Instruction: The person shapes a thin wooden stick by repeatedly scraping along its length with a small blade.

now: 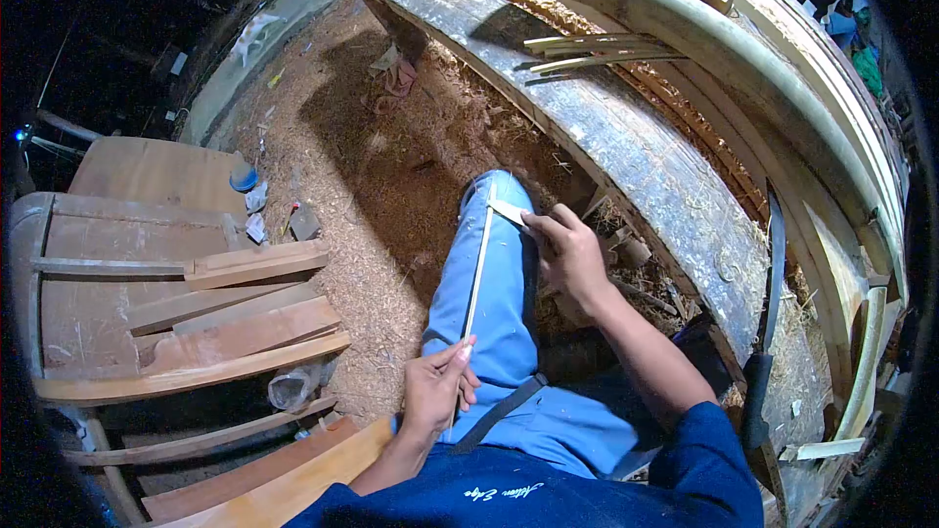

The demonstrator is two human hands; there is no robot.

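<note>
A thin, pale bamboo strip (479, 269) lies lengthwise over the blue trouser leg (452, 284), from the knee towards my lap. My left hand (438, 389) pinches its near part between thumb and fingers above the thigh. By the knee, my right hand (570, 256) is closed on a small knife, whose flat, bright blade (509, 211) crosses the strip's far end. The handle is hidden in my fingers. Whether the blade's edge touches the strip I cannot tell.
A long worn plank (626, 137) curves along my right, with several thin strips (597, 51) on it. A large knife (771, 284) rests at its near end. Bamboo poles (743, 59) lie beyond. Wooden pieces (259, 264) are stacked left; shavings (367, 332) cover the ground.
</note>
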